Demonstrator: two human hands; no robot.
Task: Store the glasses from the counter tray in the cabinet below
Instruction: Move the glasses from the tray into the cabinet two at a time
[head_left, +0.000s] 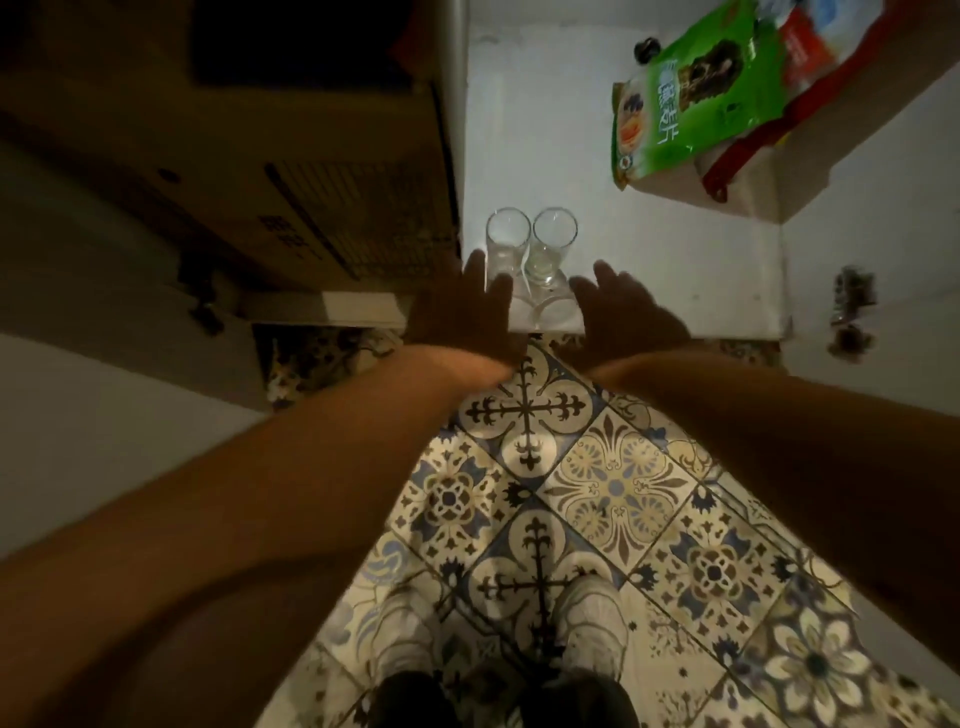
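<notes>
Two glasses (530, 247) are seen standing upright, side by side, near the front edge of the cabinet shelf (675, 270). The left hand (467, 306) and right hand (623, 312) are held released on either side, nothing grasped. Placement is judged done; withdrawal and fetching any remaining glasses would be called for next.

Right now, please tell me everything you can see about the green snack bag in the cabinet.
The green snack bag is a glossy plastic pouch with white printed characters, a dark picture in the middle and an orange one near its lower corner. It looks sealed and full. It lies tilted at the back right of the white cabinet shelf, leaning on a pale bag with red handles. It stands well apart from the two glasses, and neither hand touches it.
</notes>
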